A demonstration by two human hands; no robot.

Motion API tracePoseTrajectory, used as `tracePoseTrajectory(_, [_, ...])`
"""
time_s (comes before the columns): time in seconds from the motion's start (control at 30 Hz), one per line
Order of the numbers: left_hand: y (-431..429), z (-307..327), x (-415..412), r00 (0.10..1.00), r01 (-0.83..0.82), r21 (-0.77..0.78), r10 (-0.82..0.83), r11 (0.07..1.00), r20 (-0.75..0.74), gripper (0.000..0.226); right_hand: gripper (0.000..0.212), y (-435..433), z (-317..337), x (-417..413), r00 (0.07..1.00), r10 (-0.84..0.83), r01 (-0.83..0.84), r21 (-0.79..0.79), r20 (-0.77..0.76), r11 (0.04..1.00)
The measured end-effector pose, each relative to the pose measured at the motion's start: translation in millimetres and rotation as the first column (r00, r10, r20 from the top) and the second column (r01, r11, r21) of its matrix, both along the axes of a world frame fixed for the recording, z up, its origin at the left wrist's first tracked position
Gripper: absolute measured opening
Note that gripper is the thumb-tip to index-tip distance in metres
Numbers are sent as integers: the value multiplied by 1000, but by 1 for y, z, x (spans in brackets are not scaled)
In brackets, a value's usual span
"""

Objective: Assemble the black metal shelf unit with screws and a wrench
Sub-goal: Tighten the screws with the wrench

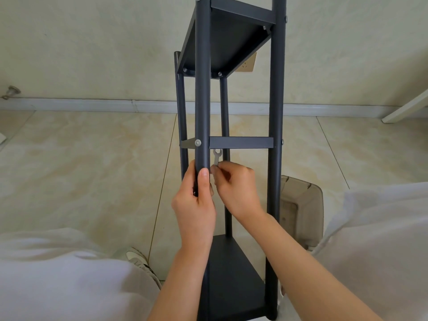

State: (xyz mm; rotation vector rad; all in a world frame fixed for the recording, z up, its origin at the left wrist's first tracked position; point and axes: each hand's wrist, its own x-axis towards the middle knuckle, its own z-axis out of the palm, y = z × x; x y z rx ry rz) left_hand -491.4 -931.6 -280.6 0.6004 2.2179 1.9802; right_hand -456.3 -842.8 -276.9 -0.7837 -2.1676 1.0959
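1. Head view: the black shelf unit (275, 89) stands on the tiled floor (92, 170) between the person's knees, close to the wall
2. The left hand (196, 205) grips the front left post (202, 100); its fingers curl round the tube and the thumb lies up its front face, below the screw (198, 142) at middle-shelf height
3. The right hand (238, 188) pinches the lower end of a small silver wrench (216, 156) between thumb and curled fingers, just right of that post
4. The wrench stands upright above the fingertips, its open head right under the middle crossbar (240, 142); whether they touch cannot be told
5. A shoe (139, 260) rests left of the unit
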Motion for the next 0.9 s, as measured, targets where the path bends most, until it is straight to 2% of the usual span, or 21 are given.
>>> tracePoseTrajectory(0.13, [0,2,3,1000,3,-28,-3,1000,-6,62,25,-2,2,17,997,23,-21,-28,76,999])
tracePoseTrajectory(0.27, [0,3,2,1000,20,-26,-20,999,8,69,25,-3,12,32,993,20,-15,-47,113,999])
tracePoseTrajectory(0.43, [0,5,3,1000,18,-22,-18,1000,-10,69,30,2,28,53,998,-3,5,-23,59,1000])
tracePoseTrajectory(0.67, [6,8,8,999,51,7,-51,999,-2,61,27,27,40,82,995,-91,95,-114,41,989])
tracePoseTrajectory(0.77, [8,3,7,999,42,27,-42,999,3,65,38,38,40,96,989,-149,143,-199,-15,970])
tracePoseTrajectory(0.83, [10,-1,7,999,27,43,-28,999,23,65,32,49,40,106,975,-195,154,-314,-102,937])
tracePoseTrajectory(0.9, [11,-3,7,999,10,62,-13,998,45,62,25,65,31,114,941,-283,164,-480,-186,862])
